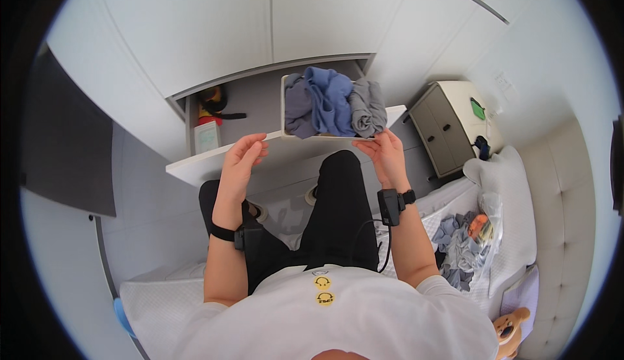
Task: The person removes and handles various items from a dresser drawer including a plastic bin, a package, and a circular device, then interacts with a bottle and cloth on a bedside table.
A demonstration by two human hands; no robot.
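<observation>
A white storage box (284, 107) holds rolled and folded clothes: a grey-purple one (299, 106) at left, a blue one (330, 103) in the middle and a grey roll (368, 107) at right. It sits over the right part of a pulled-out drawer (218, 158). My right hand (386, 153) pinches the box's near right corner. My left hand (246, 157) is held near the drawer front, left of the box, its fingers loosely bent and holding nothing.
Inside the drawer's left end lie a small white box (207, 137) and a black strap-like item (218, 103). A bedside cabinet (442, 126) stands at right. On the bed behind me are a pile of grey clothes (461, 249) and a plush toy (510, 331).
</observation>
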